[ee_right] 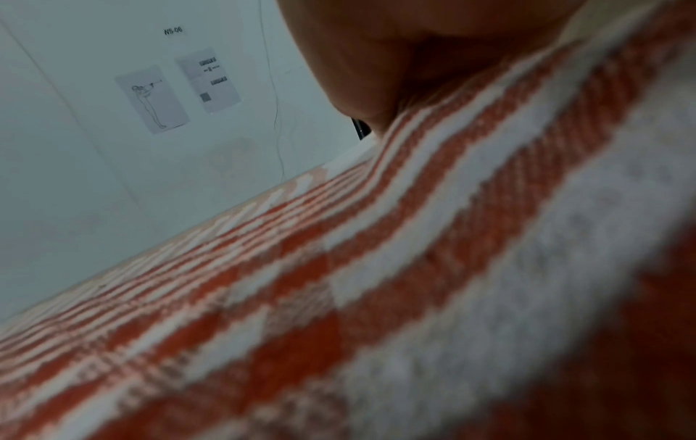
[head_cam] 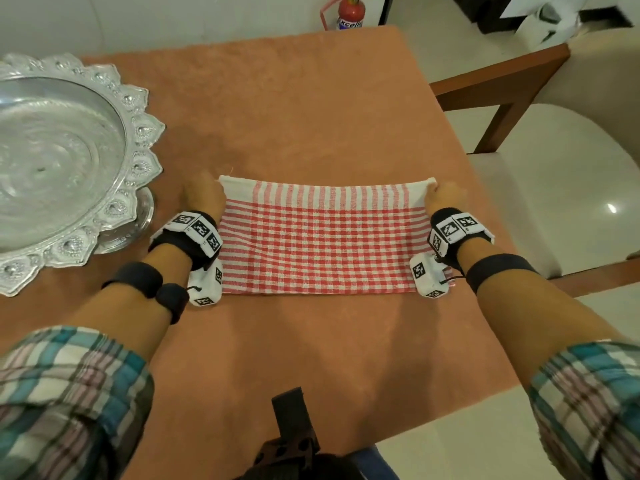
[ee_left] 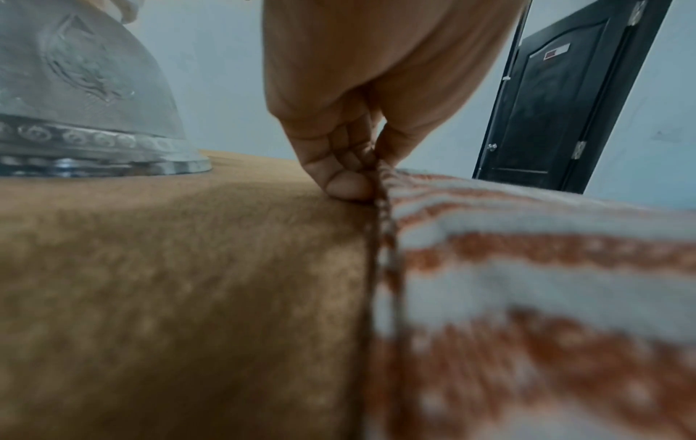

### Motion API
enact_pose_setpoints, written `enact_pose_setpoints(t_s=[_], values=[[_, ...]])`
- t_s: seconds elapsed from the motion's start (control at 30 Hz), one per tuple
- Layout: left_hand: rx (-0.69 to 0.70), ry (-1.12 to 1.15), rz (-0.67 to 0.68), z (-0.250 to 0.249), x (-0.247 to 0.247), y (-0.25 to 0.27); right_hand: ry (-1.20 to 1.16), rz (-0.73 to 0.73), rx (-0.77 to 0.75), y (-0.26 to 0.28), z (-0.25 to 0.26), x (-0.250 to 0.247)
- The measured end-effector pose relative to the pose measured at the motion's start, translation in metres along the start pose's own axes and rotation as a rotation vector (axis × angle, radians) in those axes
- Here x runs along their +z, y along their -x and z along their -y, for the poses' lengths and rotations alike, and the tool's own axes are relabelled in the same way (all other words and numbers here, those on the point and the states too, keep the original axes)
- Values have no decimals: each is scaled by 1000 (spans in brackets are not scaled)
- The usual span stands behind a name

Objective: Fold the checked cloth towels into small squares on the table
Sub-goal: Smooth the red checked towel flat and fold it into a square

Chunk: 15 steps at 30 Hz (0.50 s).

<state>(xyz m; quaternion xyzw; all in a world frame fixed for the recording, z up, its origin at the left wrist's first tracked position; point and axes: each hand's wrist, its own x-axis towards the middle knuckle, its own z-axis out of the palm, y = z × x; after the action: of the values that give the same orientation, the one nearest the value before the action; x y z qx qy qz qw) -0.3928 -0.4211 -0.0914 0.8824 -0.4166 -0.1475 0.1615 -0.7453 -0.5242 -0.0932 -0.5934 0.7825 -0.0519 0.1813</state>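
Observation:
A red and white checked towel (head_cam: 322, 240) lies flat as a wide rectangle in the middle of the table, its far strip plain white with red stripes. My left hand (head_cam: 204, 197) pinches the towel's far left corner, and the left wrist view shows the fingers (ee_left: 339, 166) curled against the cloth edge (ee_left: 384, 208) on the table. My right hand (head_cam: 446, 197) pinches the far right corner. In the right wrist view the hand (ee_right: 376, 74) sits at the top, and the towel (ee_right: 339, 297) fills the lower picture.
An orange-brown cloth covers the table (head_cam: 311, 109). A large ornate silver pedestal tray (head_cam: 62, 161) stands at the left, close to my left hand, its base (ee_left: 94, 143) visible. A cream chair (head_cam: 554, 174) sits past the table's right edge. A fire extinguisher (head_cam: 349, 12) stands beyond.

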Motion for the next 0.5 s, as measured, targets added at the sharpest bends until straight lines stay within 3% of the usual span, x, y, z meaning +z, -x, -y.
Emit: enact_pose_setpoints(t_s=[0.2,0.27,0.37,0.43,0.5], values=[[-41,28,44,-3,-1,15,-38,90,-27,13,5,-14],[50,9,33,-9,-5,37,34,79,-56,32,11,-24],[272,-73,70,-28,3,95,232,-1,-286,89,23,-18],[382,-155,199,-36,23,133,256,187,-420,133,32,3],[409,-257,338,-33,42,155,313,400,-442,166,37,30]])
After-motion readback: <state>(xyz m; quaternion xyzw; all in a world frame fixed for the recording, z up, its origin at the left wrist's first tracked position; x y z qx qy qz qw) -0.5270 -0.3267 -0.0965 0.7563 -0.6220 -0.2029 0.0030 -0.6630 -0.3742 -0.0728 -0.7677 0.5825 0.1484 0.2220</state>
